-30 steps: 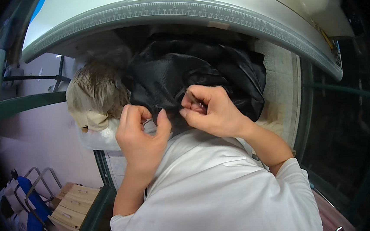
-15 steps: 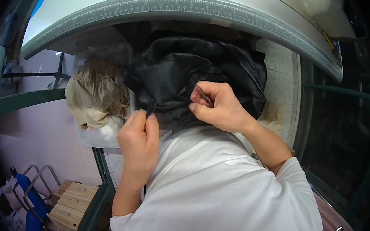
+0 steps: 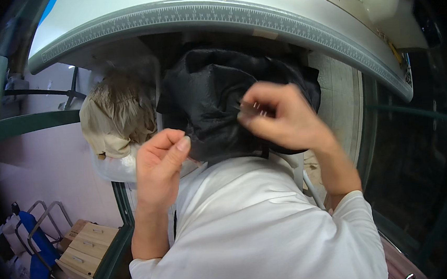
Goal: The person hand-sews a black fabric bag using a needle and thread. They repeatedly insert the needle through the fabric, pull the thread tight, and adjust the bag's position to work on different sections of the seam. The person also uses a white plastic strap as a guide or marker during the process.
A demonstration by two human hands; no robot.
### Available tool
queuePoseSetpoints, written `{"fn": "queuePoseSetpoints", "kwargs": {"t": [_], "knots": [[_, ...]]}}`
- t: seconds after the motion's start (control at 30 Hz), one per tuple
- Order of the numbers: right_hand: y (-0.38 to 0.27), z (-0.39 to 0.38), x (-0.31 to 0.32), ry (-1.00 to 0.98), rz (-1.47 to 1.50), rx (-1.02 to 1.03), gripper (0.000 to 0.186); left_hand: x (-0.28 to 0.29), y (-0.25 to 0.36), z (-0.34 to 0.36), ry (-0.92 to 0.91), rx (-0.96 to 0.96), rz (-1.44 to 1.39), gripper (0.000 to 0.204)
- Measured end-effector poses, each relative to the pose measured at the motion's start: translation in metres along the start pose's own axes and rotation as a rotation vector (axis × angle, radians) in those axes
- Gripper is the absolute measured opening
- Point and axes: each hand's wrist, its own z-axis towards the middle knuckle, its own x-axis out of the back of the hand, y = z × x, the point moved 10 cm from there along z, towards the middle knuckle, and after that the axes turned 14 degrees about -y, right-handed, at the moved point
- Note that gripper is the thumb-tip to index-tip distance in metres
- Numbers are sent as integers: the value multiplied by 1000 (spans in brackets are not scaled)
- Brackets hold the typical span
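Note:
A heap of shiny black cloth (image 3: 201,91) lies over my lap, below the table edge. My left hand (image 3: 156,168) is at the cloth's left side, thumb and forefinger pinched together. Whatever is between those fingertips, if anything, is too small to make out. Above the right part of the cloth is my right hand (image 3: 290,118), blurred by motion, its fingers curled around a small dark metal tool (image 3: 257,109) with bright glints. The tool's exact kind is not clear.
In front runs a table edge (image 3: 182,18) marked with a ruler scale, with a pale machine (image 3: 394,10) at the right. Beige cloth (image 3: 111,114) fills a clear plastic container (image 3: 111,171) on the left. A wooden drawer unit (image 3: 92,244) and a blue folding trolley (image 3: 40,248) stand lower left.
My left hand has come off the black cloth and shifted slightly left. My right hand has moved right, with the small tool still in it. The cloth's left fold has dropped.

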Motion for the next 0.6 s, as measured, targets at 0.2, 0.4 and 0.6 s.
{"fn": "queuePoseSetpoints", "kwargs": {"t": [0.2,0.4,0.6], "knots": [[-53,19,158,676,-1000,-75,22,-24,7,8,-45,-82,95,16],[-85,-5,129,691,-1163,594,18,-38,3,20,-88,-82,130,16],[-59,-7,0,-99,-210,557,25,-43,2,23,-60,-63,310,15]]}}
